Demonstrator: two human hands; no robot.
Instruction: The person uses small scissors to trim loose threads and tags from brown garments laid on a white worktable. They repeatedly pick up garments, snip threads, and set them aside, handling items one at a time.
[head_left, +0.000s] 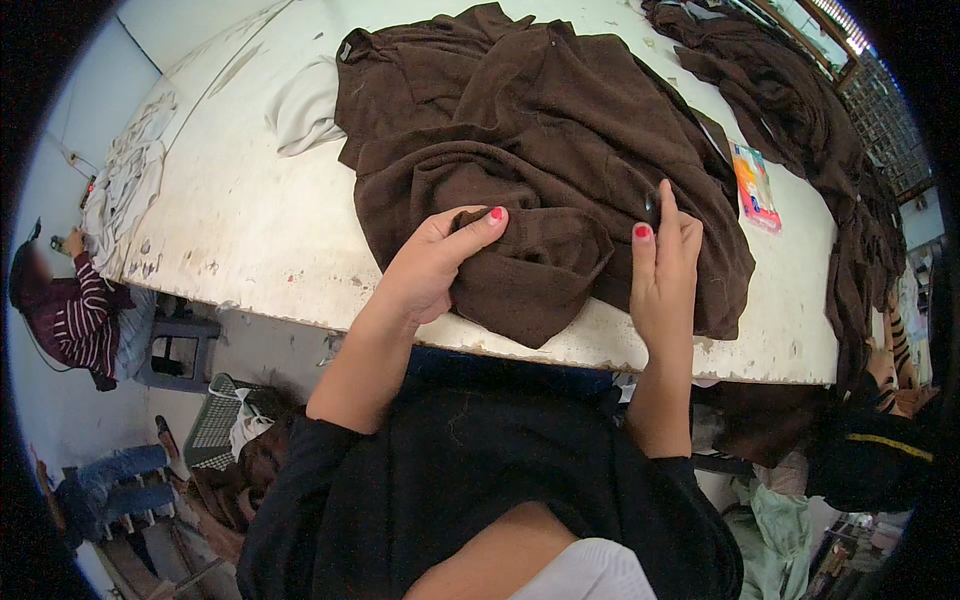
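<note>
My left hand pinches a folded edge of a dark brown knit garment between thumb and fingers, near the table's front edge. The gathered part hangs slightly over that edge. My right hand is at the right side of the brown fabric, with thumb and index finger pointing away from me and the other fingers curled. A small dark tool with a shiny spot shows between them; most of it is hidden, so its kind is unclear. More brown garments lie heaped just beyond both hands.
The worn white table carries a pale cloth, a colourful packet and a long brown garment pile on the right. One person sits at the far left; another is at right. A green basket stands below left.
</note>
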